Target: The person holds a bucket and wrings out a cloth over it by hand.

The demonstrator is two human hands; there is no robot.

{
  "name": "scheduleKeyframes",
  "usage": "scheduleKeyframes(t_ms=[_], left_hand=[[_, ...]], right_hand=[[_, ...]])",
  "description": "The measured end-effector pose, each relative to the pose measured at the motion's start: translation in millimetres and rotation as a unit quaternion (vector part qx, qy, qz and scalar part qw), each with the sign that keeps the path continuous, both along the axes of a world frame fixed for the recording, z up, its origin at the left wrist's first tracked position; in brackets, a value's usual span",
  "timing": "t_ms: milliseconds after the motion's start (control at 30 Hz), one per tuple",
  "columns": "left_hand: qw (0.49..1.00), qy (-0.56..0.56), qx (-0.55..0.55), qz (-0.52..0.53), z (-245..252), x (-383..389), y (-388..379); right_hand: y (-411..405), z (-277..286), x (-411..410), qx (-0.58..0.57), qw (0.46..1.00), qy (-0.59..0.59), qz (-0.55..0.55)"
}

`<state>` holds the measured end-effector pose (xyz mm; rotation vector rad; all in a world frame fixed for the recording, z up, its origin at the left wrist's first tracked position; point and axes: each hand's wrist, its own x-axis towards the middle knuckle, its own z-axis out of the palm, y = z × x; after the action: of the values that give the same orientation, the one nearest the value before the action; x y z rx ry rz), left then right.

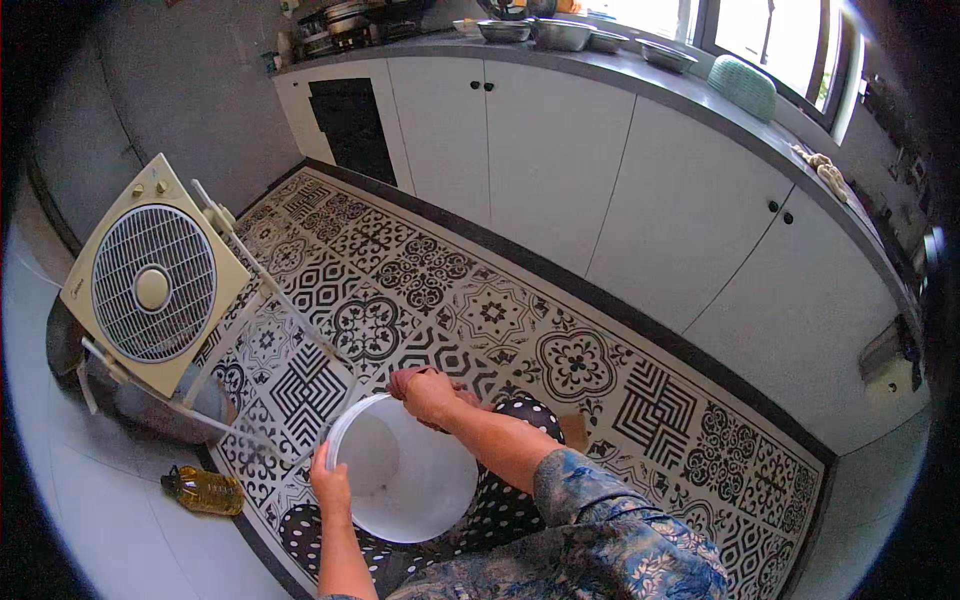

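Note:
A white plastic bucket (pixel 431 491) is tilted between my knees, and I look down into its mouth. My left hand (pixel 332 480) grips its rim on the left side, with the thumb at the edge. At the far side of the rim, my right hand (pixel 429 399) is closed around a bunched reddish-brown cloth (pixel 403 379). Part of that cloth also shows beyond my wrist. The bucket's inside is pale, with a small dark speck on it. My polka-dot trousers (pixel 502 499) show on both sides of the bucket.
A cream box fan (pixel 152 289) on a pale tubular frame (pixel 300 319) stands left, by a dark rounded vessel (pixel 165 405). A bottle of yellow oil (pixel 206 491) is nearby. White cabinets (pixel 555 142) line the far side beneath a grey counter (pixel 712 97) bearing metal bowls (pixel 564 35).

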<state>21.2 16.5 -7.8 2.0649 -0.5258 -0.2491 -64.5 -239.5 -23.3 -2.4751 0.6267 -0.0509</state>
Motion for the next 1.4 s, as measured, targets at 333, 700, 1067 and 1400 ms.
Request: scheduleKeyframes(t_ms=[333,700,1067,1400], left_hand=[[0.981,-0.002,-0.136,0.135,-40,-46,29],[0.995,-0.077,0.058,-0.033,-25,-31,-2],[0.993,-0.107,0.029,-0.041,-24,-11,-19],[0.994,-0.109,-0.018,0.018,-33,-45,19]], right_hand=[[24,9,22,-0.183,0.963,-0.187,0.067],[54,23,4,-0.252,0.87,-0.304,0.296],[-1,12,13,-0.119,0.992,-0.03,-0.035],[3,-5,16,-0.08,0.996,-0.029,0.039]])
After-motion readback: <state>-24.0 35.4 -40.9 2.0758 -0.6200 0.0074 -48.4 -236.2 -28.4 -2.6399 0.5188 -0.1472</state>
